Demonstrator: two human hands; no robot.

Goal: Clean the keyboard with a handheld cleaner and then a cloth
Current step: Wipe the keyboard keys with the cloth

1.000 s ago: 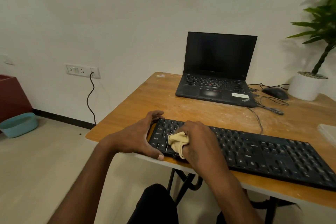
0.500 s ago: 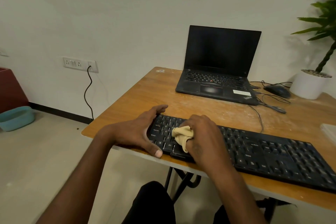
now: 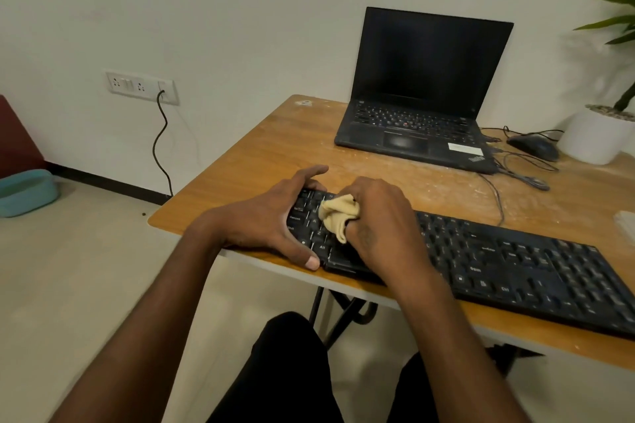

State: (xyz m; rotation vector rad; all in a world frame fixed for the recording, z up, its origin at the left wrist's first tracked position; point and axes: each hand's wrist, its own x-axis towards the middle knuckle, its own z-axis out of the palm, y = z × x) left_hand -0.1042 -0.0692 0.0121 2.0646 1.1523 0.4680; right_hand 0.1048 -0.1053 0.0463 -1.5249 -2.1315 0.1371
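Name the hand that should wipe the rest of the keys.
Right. The right hand already grips the cloth on the keyboard, with unwiped keys on its side; the left hand steadies the keyboard's end.

Right hand (image 3: 381, 220) with bunched cloth (image 3: 338, 216): shifted from the near key rows to the far rows at the keyboard's (image 3: 515, 261) left end, nearer the top edge.

The laptop (image 3: 417, 127) bears "ThinkPad" on its near right corner. On the black keyboard (image 3: 508, 268), key caps read "Alt", "Ctrl" and, seemingly, "Caps Lock" and "Shift"; other legends are too blurred.
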